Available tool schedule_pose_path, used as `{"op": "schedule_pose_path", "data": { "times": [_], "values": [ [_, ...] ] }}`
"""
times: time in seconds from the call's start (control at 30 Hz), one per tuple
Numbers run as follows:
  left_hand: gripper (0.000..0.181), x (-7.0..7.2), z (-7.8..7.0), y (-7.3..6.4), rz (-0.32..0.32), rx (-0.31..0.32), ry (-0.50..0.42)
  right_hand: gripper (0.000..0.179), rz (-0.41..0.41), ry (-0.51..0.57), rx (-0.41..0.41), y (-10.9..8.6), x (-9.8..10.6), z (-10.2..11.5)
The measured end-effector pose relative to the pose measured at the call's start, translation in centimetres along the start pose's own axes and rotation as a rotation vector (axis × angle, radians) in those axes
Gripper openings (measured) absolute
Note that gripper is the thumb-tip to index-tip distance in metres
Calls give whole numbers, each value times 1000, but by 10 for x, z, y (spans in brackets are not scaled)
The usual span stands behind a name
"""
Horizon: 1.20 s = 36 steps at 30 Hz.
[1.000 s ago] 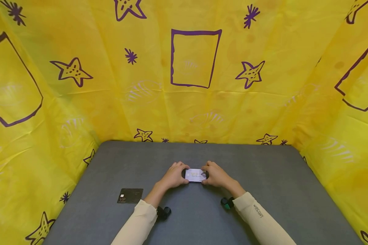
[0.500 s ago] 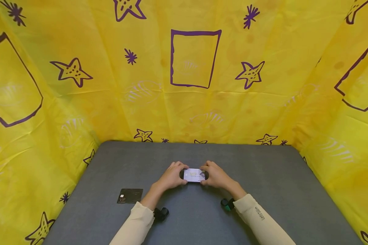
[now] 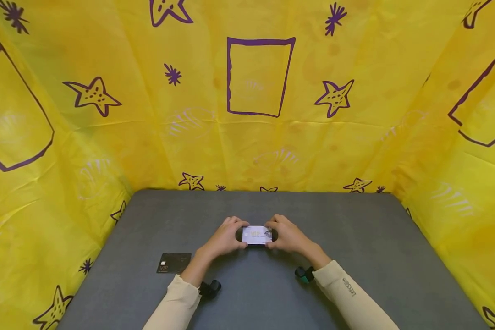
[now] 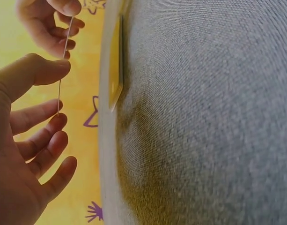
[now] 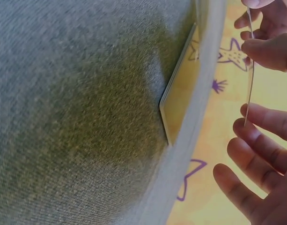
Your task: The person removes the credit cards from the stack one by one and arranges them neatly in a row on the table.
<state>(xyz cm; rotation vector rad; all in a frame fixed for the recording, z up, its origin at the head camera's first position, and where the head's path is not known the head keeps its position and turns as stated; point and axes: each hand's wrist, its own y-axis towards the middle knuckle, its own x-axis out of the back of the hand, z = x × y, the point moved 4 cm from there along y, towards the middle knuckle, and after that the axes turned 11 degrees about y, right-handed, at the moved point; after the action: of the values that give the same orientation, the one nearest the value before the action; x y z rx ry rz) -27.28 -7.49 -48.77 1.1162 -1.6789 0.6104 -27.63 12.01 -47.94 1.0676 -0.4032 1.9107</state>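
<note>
A white card [image 3: 257,234] marked "VIP" is held level between both hands, raised above the table as the wrist views show it edge-on. My left hand [image 3: 224,238] pinches its left end, thumb on the near edge and index finger on the far edge. The right end is pinched likewise by my right hand [image 3: 288,236]. In the left wrist view, the other fingers of the left hand [image 4: 38,117] spread loosely. Beneath the card, a thin glossy slab [image 5: 180,93] lies on the table; the head view shows only dark patches of it past the card's ends.
A black VIP card [image 3: 174,263] lies flat on the grey table [image 3: 334,220], left of the left forearm. Yellow cloth [image 3: 255,151] with purple drawings hangs around the table's back and sides. Each wrist wears a small black camera [image 3: 210,288].
Both hands and the white card have shifted slightly to the left, the left hand a little more. The view itself has moved a bit. The black card stays in its place on the table.
</note>
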Motion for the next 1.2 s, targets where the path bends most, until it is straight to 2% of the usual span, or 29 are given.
{"op": "schedule_pose_path", "data": {
  "times": [0.63,0.83,1.07,1.2],
  "values": [
    [49,14,9,-18,12,40,20,48,36,-28,76,6,-8,23],
    [48,16,14,-24,10,50,20,48,47,-39,67,11,-12,29],
    [48,20,24,-33,12,122,8,49,76,-41,66,18,-19,37],
    [48,23,29,-38,16,137,12,48,76,-38,61,22,-23,42]
  ]
}}
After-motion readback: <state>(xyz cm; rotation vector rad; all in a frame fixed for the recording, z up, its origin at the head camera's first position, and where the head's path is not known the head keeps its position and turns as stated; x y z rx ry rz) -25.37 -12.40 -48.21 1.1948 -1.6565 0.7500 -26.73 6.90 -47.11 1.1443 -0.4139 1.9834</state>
